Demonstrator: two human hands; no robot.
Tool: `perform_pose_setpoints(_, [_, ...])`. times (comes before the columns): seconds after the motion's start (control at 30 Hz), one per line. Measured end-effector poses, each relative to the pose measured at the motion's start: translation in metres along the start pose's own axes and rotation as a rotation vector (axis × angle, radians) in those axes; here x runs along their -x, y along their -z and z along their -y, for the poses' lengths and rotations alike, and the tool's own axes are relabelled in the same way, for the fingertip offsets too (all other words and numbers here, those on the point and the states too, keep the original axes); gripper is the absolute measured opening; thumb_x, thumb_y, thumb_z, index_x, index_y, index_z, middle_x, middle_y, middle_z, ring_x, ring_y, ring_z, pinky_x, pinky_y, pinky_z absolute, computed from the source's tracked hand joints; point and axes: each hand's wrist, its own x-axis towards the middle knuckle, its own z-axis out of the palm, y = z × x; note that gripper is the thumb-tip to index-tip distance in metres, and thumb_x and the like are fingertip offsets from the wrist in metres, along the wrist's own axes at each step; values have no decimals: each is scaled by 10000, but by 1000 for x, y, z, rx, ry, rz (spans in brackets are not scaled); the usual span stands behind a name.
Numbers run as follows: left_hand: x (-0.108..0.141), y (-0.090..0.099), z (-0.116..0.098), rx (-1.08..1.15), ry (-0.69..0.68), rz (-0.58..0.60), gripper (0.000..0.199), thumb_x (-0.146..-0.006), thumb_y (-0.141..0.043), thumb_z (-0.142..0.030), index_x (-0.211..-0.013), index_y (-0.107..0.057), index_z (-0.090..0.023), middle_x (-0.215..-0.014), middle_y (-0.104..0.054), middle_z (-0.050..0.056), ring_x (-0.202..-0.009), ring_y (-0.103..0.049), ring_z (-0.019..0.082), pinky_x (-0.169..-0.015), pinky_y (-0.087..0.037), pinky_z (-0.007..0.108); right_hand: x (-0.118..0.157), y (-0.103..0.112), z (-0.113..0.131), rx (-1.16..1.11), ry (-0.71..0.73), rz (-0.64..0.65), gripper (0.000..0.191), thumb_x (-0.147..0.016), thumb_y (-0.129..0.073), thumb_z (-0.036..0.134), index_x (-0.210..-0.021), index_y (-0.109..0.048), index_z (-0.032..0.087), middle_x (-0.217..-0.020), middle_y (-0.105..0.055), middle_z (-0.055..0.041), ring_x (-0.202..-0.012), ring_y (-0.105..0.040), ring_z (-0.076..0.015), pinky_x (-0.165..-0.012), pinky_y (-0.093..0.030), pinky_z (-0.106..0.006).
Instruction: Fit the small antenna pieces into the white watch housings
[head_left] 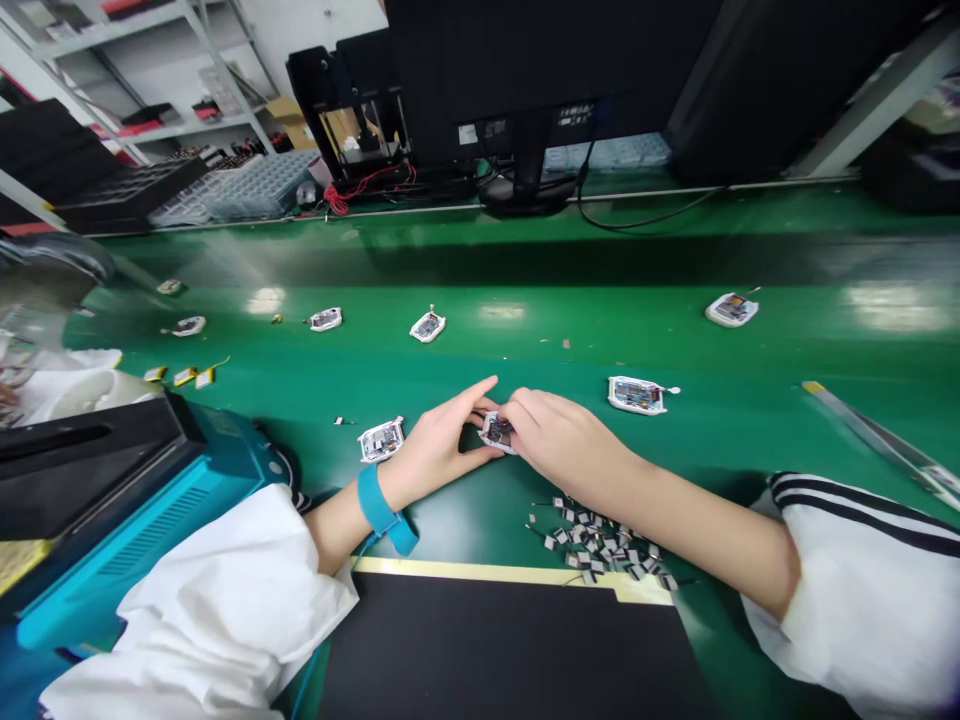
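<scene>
A small white-framed device with a circuit inside point(496, 432) is between my two hands, just above the green table. My left hand point(448, 432) grips its left side between thumb and fingers, with the index finger stretched out past it. Over its right side, my right hand point(541, 425) has its fingertips pressed together on the inside; whether they pinch a small part is hidden. A blue strap circles my left wrist. Another white-framed device point(381, 440) lies beside my left wrist. Below my right forearm is a pile of small grey parts with leads point(600, 540).
More white-framed devices point(636, 395) lie across the table point(465, 550). Tweezers point(877, 435) rest at the right. A black mat point(495, 645) is in front, a blue machine point(150, 530) at the left, and a monitor point(555, 70) at the back. Yellow parts point(184, 377) lie at left.
</scene>
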Motion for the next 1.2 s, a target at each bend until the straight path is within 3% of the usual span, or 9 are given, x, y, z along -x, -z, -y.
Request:
perform_pose_setpoints(0.33, [2, -2, -1, 101, 48, 1, 686, -684, -646, -223, -1255, -267, -207, -982, -567, 22, -836, -560, 83, -813, -475, 199, 0, -13, -10, -175, 33, -117, 187, -807, -455, 208, -664, -543, 126, -639, -493, -29, -606, -449, -135, -565, -385, -251])
perform_pose_setpoints(0.57, [3, -3, -3, 81, 102, -37, 673, -661, -664, -239, -1224, -297, -202, -964, -575, 14, -802, -567, 79, -784, -482, 192, 1, -20, -12, -544, 7, -201, 201, -834, -385, 120, -803, -583, 114, -767, -564, -38, -720, -512, -100, -653, -430, -191])
perform_pose_setpoints(0.7, [3, -4, -6, 20, 105, -74, 643, -652, -667, -227, -1197, -327, -194, -935, -581, 9, -775, -568, 76, -770, -483, 191, 2, -14, -12, -356, 28, -155, 252, -841, -336, 115, -851, -588, 116, -782, -581, -48, -733, -517, -138, -658, -444, -245])
perform_pose_setpoints(0.8, [4, -4, -7, -9, 87, -77, 621, -650, -669, -222, -1179, -346, -185, -921, -590, 8, -771, -571, 77, -765, -484, 193, -1, -9, -11, -195, 9, -101, 232, -828, -364, 128, -784, -592, 128, -739, -560, -50, -684, -508, -161, -603, -436, -277])
perform_pose_setpoints(0.9, [3, -4, -9, -15, 105, -100, 616, -633, -684, -219, -1158, -367, -169, -904, -596, 8, -761, -572, 74, -760, -484, 186, -4, -8, -10, -178, 0, -50, 176, -807, -409, 124, -733, -569, 114, -738, -540, -60, -686, -501, -162, -598, -434, -278])
perform_pose_setpoints(1.0, [2, -3, -9, 50, 153, -129, 612, -621, -694, -208, -1144, -380, -164, -900, -599, 8, -758, -576, 71, -756, -487, 175, -6, -11, -11, -376, -35, -77, 98, -796, -464, 136, -756, -545, 96, -754, -534, -60, -694, -498, -130, -608, -434, -241])
perform_pose_setpoints(1.2, [2, -3, -9, 254, 162, -182, 592, -618, -698, -224, -1126, -399, -165, -909, -603, 27, -765, -586, 83, -756, -504, 190, -7, -19, -9, -836, -180, -260, 49, -784, -516, 149, -762, -549, 119, -741, -520, -27, -615, -458, -57, -534, -398, -169])
